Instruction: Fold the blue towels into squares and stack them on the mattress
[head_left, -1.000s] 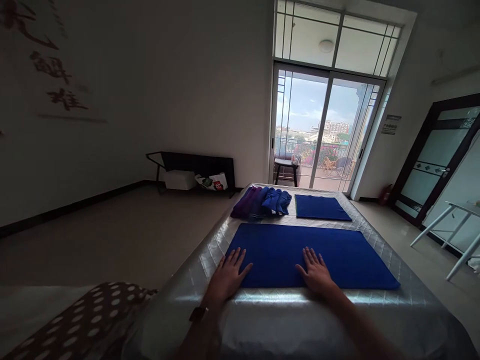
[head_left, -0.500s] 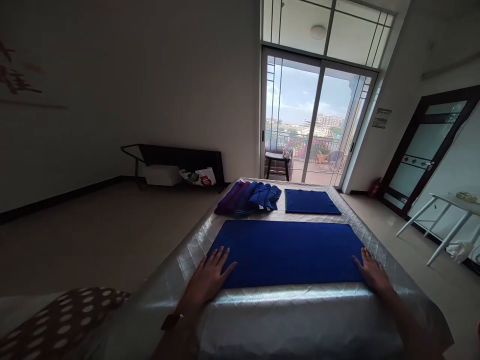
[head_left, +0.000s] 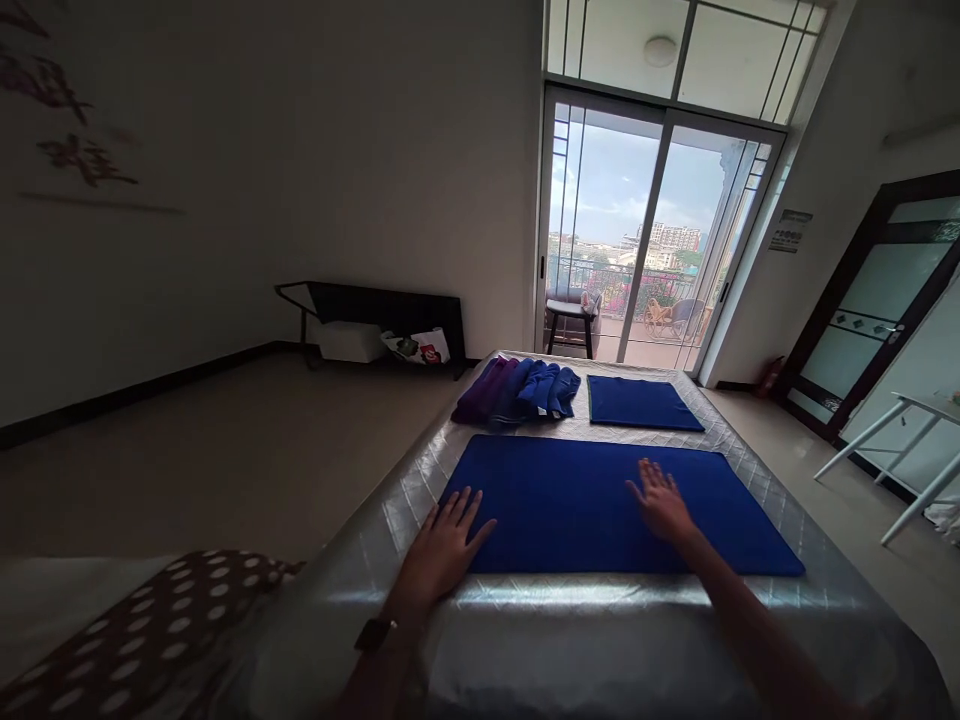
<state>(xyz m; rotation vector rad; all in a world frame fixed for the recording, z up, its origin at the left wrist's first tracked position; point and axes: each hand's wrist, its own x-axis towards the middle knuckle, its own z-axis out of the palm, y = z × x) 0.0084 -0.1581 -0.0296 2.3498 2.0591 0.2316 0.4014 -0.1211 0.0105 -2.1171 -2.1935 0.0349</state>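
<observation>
Across the silvery mattress point(head_left: 570, 645), a blue cloth point(head_left: 559, 505) lies long axis sideways, hands point(head_left: 442, 545) spread, apparently touching it

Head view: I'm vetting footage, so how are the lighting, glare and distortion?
Head view, lighting: dim room, backlit by the bright glass door; head view, glare: a pale streak on the silver cover, just nearer than the large blue cloth; head view, distortion: apparently wide-angle, the dark-framed door leaning.

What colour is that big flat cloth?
The cloth is deep blue, seen best in the head view.
</observation>
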